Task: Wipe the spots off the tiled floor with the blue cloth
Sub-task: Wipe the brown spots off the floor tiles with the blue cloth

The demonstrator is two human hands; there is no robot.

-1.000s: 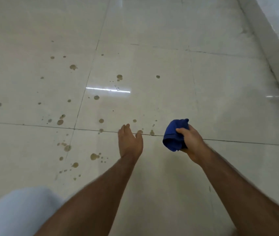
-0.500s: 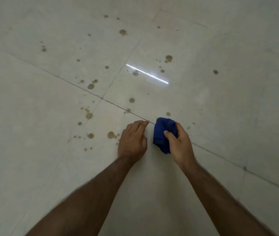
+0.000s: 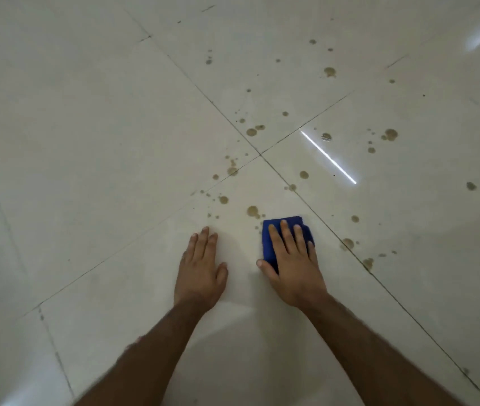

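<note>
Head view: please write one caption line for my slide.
Right hand presses blue cloth flat beside brown spots; left hand braces on tiled floor.

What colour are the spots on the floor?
Brownish-tan spots on pale tiles, clearest in the head view.

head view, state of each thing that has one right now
folded blue cloth: flat on the floor, pressed under the right hand
right hand: palm down on the cloth, fingers spread
left hand: empty, flat on the tile
glossy pale tiled floor: brown spots unwiped ahead of the cloth
</note>
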